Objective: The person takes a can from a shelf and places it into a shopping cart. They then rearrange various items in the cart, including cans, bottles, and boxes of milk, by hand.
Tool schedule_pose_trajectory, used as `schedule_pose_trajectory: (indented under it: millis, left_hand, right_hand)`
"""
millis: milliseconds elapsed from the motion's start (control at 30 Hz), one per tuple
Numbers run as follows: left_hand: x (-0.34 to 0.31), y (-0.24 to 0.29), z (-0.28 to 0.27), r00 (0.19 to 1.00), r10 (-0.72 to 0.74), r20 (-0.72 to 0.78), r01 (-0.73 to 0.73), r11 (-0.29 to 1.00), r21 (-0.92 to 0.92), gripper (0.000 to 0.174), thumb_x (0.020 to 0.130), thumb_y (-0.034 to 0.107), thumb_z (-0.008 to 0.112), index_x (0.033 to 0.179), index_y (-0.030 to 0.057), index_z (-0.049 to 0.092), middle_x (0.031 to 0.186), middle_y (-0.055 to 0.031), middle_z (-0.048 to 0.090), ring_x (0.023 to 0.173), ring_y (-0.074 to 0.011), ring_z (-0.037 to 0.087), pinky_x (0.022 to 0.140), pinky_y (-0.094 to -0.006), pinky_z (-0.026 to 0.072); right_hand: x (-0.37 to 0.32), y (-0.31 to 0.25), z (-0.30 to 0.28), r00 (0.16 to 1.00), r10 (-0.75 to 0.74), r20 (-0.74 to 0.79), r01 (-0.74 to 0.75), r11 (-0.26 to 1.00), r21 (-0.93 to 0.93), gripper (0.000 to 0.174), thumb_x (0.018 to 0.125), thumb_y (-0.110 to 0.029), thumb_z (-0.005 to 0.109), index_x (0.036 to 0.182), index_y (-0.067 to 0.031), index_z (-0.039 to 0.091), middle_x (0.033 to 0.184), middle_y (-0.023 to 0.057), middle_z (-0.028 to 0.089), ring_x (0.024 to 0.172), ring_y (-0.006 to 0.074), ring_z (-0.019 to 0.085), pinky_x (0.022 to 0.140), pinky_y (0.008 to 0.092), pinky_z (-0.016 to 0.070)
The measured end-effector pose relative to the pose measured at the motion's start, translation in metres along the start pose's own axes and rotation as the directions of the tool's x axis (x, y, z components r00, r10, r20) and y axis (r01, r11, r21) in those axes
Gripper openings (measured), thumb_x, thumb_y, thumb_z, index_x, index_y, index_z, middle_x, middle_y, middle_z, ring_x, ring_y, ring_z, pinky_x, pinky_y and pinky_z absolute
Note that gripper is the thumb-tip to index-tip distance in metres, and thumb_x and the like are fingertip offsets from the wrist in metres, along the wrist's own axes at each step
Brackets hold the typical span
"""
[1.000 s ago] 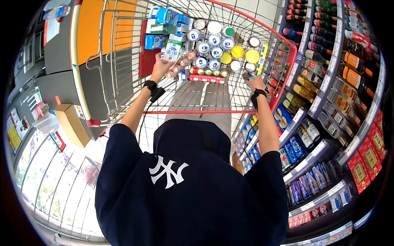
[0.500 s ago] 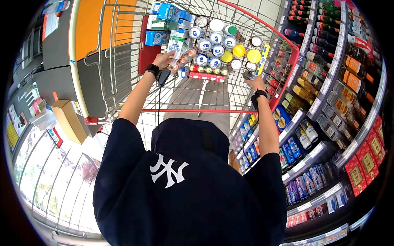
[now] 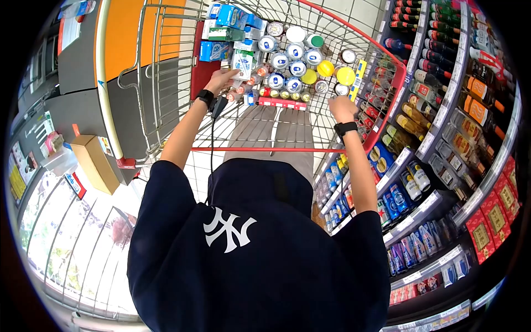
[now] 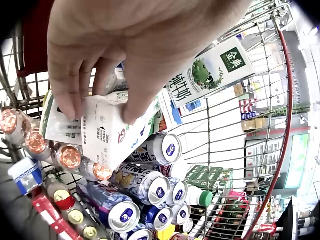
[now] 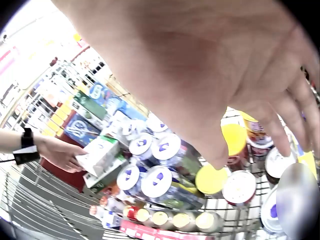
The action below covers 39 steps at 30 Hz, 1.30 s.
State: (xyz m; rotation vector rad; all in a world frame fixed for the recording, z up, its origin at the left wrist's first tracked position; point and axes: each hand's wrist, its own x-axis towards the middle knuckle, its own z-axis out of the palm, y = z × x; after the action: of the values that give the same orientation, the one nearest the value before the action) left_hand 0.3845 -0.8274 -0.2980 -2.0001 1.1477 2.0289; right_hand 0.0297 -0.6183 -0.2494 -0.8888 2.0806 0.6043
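Observation:
My left hand (image 3: pixel 223 81) grips a white milk carton (image 4: pixel 107 132) by its end, thumb on one side and fingers on the other, in the left part of the shopping cart. Bottles with orange caps (image 4: pixel 69 156) lie beside the carton, and drink cans (image 4: pixel 123 216) with blue tabs stand just past it. At the cart's right side, my right hand (image 5: pixel 215 75) hangs over several lidded containers, fingers loosely spread. Its thumb is close to a yellow lid (image 5: pixel 211 179); its fingertips come near a white-lidded container (image 5: pixel 278 162). A blurred grey rounded shape (image 5: pixel 297 200) lies below those fingers.
The cart's red rim (image 3: pixel 271 149) runs around the wire basket. Blue and green cartons (image 3: pixel 229 17) are stacked at its far left. Shelves of bottles and cans (image 3: pixel 431 116) stand close on the right. A grey and orange counter (image 3: pixel 83 83) is on the left.
My left hand has shifted slightly right with the milk carton, which now stands at a different tilt. My right hand has turned, showing more of its back.

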Motion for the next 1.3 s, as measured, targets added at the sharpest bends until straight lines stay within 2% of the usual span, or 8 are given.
schedule_pose_trajectory:
  millis: [200, 433, 533, 600, 700, 833, 1033, 1300]
  left_hand:
    - [-0.021, 0.017, -0.002, 1.0, 0.021, -0.006, -0.021, 0.998, 0.053, 0.051, 0.081, 0.039, 0.072, 0.104, -0.0049, 0.065, 0.088, -0.0044, 0.064, 0.071, -0.0073, 0.055, 0.064, -0.02, 0.0467]
    - [-0.014, 0.024, -0.027, 1.0, -0.019, -0.023, 0.019, 1.0, -0.002, 0.047, 0.08, 0.045, 0.071, 0.087, -0.0007, 0.062, 0.072, 0.0006, 0.052, 0.061, -0.0076, 0.052, 0.057, -0.0213, 0.0467]
    - [-0.016, 0.031, -0.029, 0.999, -0.036, -0.037, 0.035, 0.999, -0.027, 0.043, 0.081, 0.046, 0.07, 0.079, 0.0043, 0.061, 0.07, 0.002, 0.051, 0.059, -0.007, 0.049, 0.061, -0.0219, 0.0477]
    - [-0.014, 0.032, -0.028, 1.0, -0.02, 0.019, 0.022, 0.993, -0.118, 0.04, 0.082, 0.045, 0.069, 0.072, 0.008, 0.057, 0.067, 0.0037, 0.049, 0.058, -0.0061, 0.047, 0.061, -0.0215, 0.0461]
    - [-0.009, 0.031, -0.028, 0.999, -0.032, 0.04, 0.036, 0.992, -0.122, 0.039, 0.083, 0.044, 0.068, 0.07, 0.0095, 0.056, 0.065, 0.0047, 0.046, 0.058, -0.0057, 0.044, 0.06, -0.0214, 0.0432]
    - [-0.008, 0.032, -0.02, 0.999, -0.019, 0.048, 0.031, 0.969, -0.246, 0.036, 0.084, 0.038, 0.068, 0.071, 0.0065, 0.056, 0.063, 0.0029, 0.045, 0.056, -0.0067, 0.041, 0.053, -0.0214, 0.0361]
    - [-0.001, 0.028, -0.027, 0.999, 0.01, 0.041, 0.007, 0.926, -0.377, 0.038, 0.083, 0.038, 0.07, 0.078, 0.0015, 0.061, 0.066, -0.001, 0.05, 0.056, -0.0082, 0.043, 0.052, -0.0229, 0.0392]
    - [0.007, 0.021, -0.026, 1.0, 0.011, -0.014, -0.015, 0.919, -0.393, 0.045, 0.078, 0.044, 0.073, 0.081, 0.0006, 0.061, 0.069, -0.0016, 0.052, 0.057, -0.0091, 0.046, 0.058, -0.023, 0.0466]
  right_hand:
    - [-0.028, -0.082, -0.013, 0.886, -0.462, -0.028, 0.456, 0.861, 0.226, 0.051, 0.083, -0.047, 0.057, 0.085, 0.0037, 0.066, 0.088, 0.0263, 0.065, 0.085, 0.0415, 0.063, 0.074, 0.0472, 0.0502]
    - [-0.022, -0.179, 0.037, 0.722, -0.677, -0.141, 0.666, 0.627, 0.404, 0.045, 0.084, -0.039, 0.061, 0.095, 0.0045, 0.06, 0.085, 0.0293, 0.063, 0.083, 0.0425, 0.063, 0.073, 0.0477, 0.0494]
    - [-0.014, -0.219, 0.067, 0.737, -0.652, -0.177, 0.615, 0.539, 0.575, 0.057, 0.083, -0.046, 0.063, 0.109, 0.0046, 0.055, 0.088, 0.0269, 0.065, 0.083, 0.0404, 0.064, 0.074, 0.0441, 0.0498]
    - [-0.012, -0.242, 0.08, 0.777, -0.581, -0.243, 0.509, 0.352, 0.785, 0.062, 0.084, -0.049, 0.063, 0.108, 0.0075, 0.056, 0.091, 0.0164, 0.066, 0.082, 0.0283, 0.065, 0.071, 0.0367, 0.0503]
    - [-0.005, -0.258, 0.076, 0.782, -0.59, 0.203, -0.069, 0.242, 0.968, 0.051, 0.085, -0.049, 0.061, 0.096, 0.0016, 0.061, 0.093, 0.0104, 0.063, 0.092, 0.0225, 0.063, 0.08, 0.0347, 0.0484]
    - [0.013, -0.269, 0.101, 0.816, -0.526, 0.238, -0.185, 0.152, 0.971, 0.048, 0.087, -0.051, 0.059, 0.088, -0.003, 0.058, 0.09, 0.0074, 0.06, 0.095, 0.0197, 0.06, 0.089, 0.0436, 0.0443]
    - [0.018, -0.281, 0.101, 0.857, -0.473, 0.203, -0.22, 0.02, 0.975, 0.05, 0.087, -0.045, 0.063, 0.1, 0.002, 0.056, 0.084, 0.0067, 0.055, 0.08, 0.0149, 0.06, 0.076, 0.0316, 0.0537]
    - [0.041, -0.28, 0.102, 0.782, -0.549, 0.295, -0.297, 0.088, 0.951, 0.051, 0.084, -0.038, 0.07, 0.1, 0.0084, 0.056, 0.087, 0.0111, 0.058, 0.075, 0.019, 0.064, 0.072, 0.0282, 0.0588]
